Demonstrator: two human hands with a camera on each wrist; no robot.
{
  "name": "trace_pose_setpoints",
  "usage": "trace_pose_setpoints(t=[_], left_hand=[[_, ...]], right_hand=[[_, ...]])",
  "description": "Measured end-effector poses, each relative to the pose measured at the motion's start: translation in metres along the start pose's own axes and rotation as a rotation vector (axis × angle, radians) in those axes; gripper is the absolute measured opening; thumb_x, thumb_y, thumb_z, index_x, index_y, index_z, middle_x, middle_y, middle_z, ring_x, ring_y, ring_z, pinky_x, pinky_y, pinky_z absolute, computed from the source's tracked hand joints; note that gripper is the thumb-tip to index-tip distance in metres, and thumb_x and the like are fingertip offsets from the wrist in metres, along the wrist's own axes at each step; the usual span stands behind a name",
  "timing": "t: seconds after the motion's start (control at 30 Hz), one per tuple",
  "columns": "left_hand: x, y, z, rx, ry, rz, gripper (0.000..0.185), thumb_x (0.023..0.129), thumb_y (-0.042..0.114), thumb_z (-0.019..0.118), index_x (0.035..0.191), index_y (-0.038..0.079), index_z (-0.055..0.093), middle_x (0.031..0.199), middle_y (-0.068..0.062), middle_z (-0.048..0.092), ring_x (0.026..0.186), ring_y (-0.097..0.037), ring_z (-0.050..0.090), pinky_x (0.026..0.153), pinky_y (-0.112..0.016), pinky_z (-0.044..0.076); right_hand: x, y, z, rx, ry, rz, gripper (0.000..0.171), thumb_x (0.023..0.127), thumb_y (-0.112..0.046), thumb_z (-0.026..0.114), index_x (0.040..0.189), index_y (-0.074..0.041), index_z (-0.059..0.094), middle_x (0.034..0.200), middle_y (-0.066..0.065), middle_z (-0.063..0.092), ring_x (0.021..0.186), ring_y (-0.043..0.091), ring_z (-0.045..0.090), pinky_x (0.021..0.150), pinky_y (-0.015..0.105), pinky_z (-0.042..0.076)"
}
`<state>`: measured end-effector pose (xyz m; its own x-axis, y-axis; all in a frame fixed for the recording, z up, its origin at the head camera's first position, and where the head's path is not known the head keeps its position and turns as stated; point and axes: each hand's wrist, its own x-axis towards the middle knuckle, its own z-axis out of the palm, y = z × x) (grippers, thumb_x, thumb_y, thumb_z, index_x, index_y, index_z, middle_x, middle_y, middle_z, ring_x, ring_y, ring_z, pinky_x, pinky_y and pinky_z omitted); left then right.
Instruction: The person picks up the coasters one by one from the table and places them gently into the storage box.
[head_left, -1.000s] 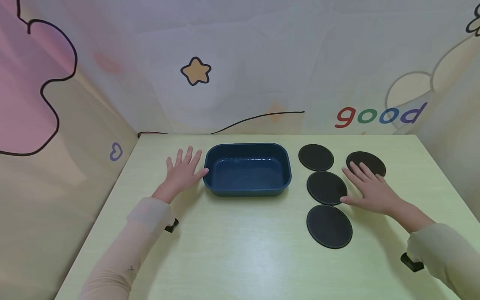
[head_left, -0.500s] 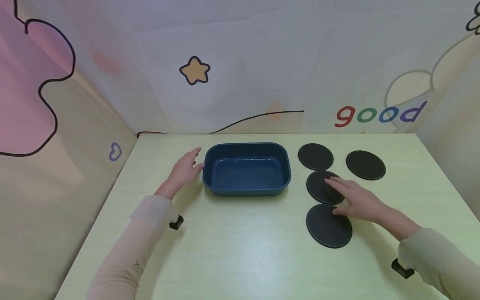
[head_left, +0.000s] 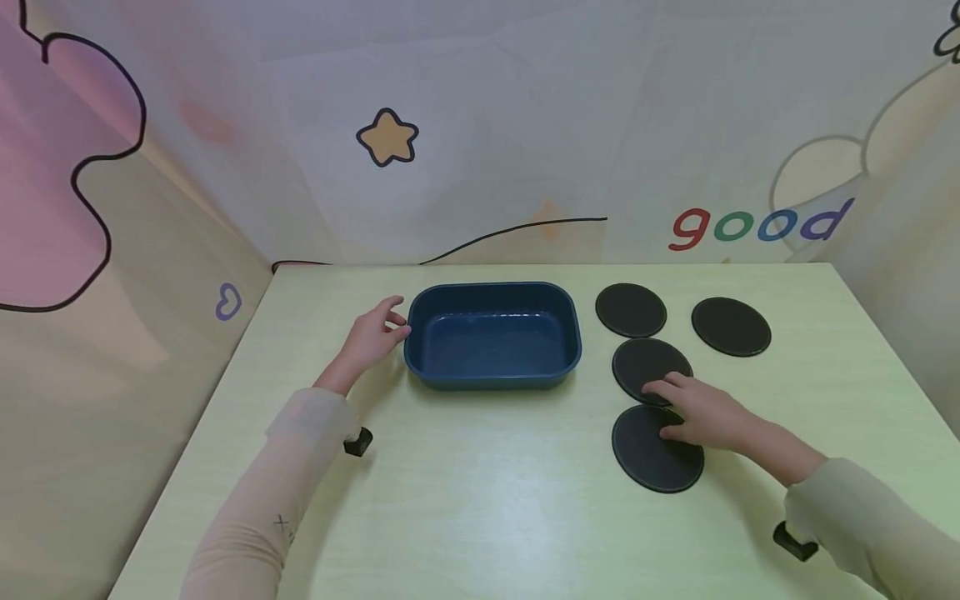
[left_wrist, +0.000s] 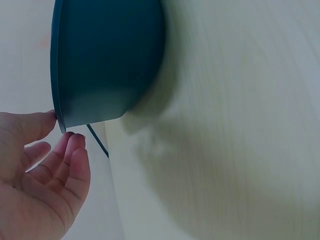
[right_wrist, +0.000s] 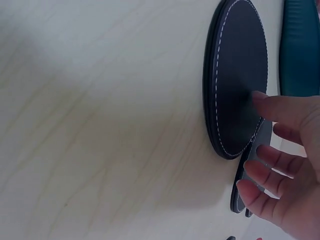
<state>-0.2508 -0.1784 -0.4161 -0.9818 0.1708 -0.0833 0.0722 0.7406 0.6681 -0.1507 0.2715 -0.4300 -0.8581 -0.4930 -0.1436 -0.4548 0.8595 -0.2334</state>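
Note:
A dark blue rectangular dish stands at the back middle of the table. My left hand is at its left end, and in the left wrist view the thumb and curled fingertips pinch the dish's rim. To the right lie black round coasters with pale stitching. My right hand hovers over the front coaster and the middle coaster, holding neither. Its thumb is right at the front coaster's top face, while the other fingers are loosely bent and spread beyond its edge.
A back coaster lies close behind the middle one, and another coaster sits apart to its right. The pale wood table meets a printed cloth backdrop behind and at both sides.
My right hand has moved left and toward the front, off the far-right coaster to the front ones. The left hand's spread fingers have curled in at the dish's rim.

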Motion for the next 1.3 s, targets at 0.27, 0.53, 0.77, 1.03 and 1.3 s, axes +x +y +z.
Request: trace_pose_setpoints(t=[0.27, 0.53, 0.77, 1.03, 1.3], left_hand=[[0.0007, 0.0005, -0.0009, -0.064, -0.046, -0.044, 0.053, 0.089, 0.017, 0.052, 0.136, 0.008, 0.03, 0.109, -0.015, 0.056, 0.091, -0.026, 0.057, 0.074, -0.032, 0.049], [0.0011, 0.0004, 0.0009, -0.17, -0.084, -0.104, 0.047, 0.09, 0.014, 0.049, 0.134, 0.008, 0.033, 0.105, -0.015, 0.052, 0.081, -0.02, 0.055, 0.065, -0.024, 0.049], [0.0024, 0.0004, 0.0038, -0.236, -0.103, -0.144, 0.045, 0.091, 0.013, 0.048, 0.134, 0.009, 0.034, 0.105, -0.015, 0.049, 0.077, -0.017, 0.055, 0.065, -0.023, 0.05], [0.0009, 0.0023, 0.0043, -0.24, -0.1, -0.158, 0.044, 0.091, 0.013, 0.047, 0.133, 0.01, 0.034, 0.102, -0.013, 0.048, 0.076, -0.017, 0.052, 0.062, -0.021, 0.048], [-0.0002, 0.0046, 0.0035, -0.245, -0.107, -0.164, 0.044, 0.091, 0.013, 0.047, 0.133, 0.01, 0.034, 0.101, -0.012, 0.047, 0.076, -0.017, 0.052, 0.062, -0.022, 0.048]], right_hand=[[0.0009, -0.0035, -0.0001, 0.034, -0.046, 0.058, 0.045, 0.068, -0.018, 0.074, 0.106, -0.004, 0.055, 0.094, 0.01, 0.053, 0.079, 0.021, 0.055, 0.066, 0.035, 0.048], [0.0027, -0.0052, 0.0013, 0.07, -0.095, 0.142, 0.043, 0.068, -0.02, 0.074, 0.101, -0.001, 0.054, 0.091, 0.012, 0.056, 0.08, 0.022, 0.055, 0.066, 0.037, 0.048], [0.0051, -0.0041, 0.0003, 0.12, -0.138, 0.208, 0.039, 0.068, -0.02, 0.075, 0.092, 0.0, 0.053, 0.081, 0.009, 0.054, 0.071, 0.019, 0.05, 0.061, 0.032, 0.044], [0.0086, 0.0012, -0.0008, 0.18, -0.209, 0.261, 0.041, 0.068, -0.022, 0.074, 0.091, 0.004, 0.052, 0.077, 0.008, 0.052, 0.069, 0.02, 0.046, 0.059, 0.031, 0.041], [0.0093, 0.0018, -0.0004, 0.215, -0.216, 0.27, 0.035, 0.07, -0.017, 0.073, 0.088, 0.003, 0.05, 0.075, 0.008, 0.049, 0.068, 0.019, 0.044, 0.057, 0.028, 0.038]])
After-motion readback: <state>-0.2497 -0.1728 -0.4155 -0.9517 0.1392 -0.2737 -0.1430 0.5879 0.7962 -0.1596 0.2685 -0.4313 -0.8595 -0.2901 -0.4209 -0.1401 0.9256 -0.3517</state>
